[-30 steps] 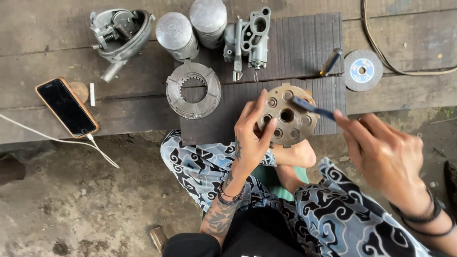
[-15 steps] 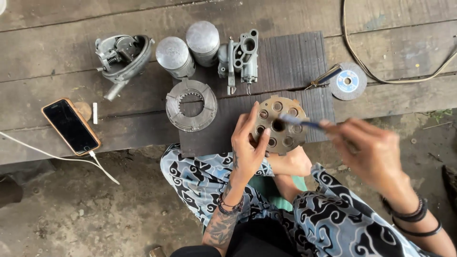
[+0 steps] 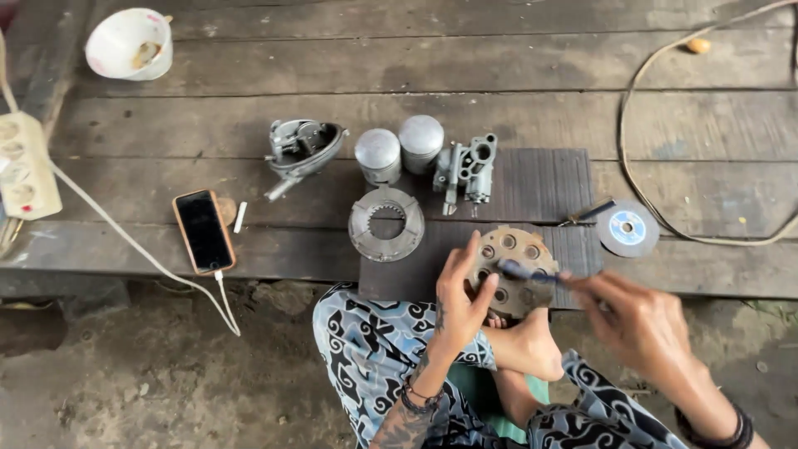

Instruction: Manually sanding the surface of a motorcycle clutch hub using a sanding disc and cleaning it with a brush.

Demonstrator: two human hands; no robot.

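Head view: left hand (image 3: 462,303) clamps round holed metal hub (image 3: 509,270) by rim (likely heavy, rigid, greasy); right hand (image 3: 640,320) pinches brush (image 3: 525,273).

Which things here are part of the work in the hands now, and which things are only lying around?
In hand:
- round metal plate with holes, held by the left hand
- thin blue-handled tool, held by the right hand against the plate

Lying about:
- toothed ring
- two pistons
- metal housing
- small cast part
- grinding disc
- phone
- white bowl
- power strip
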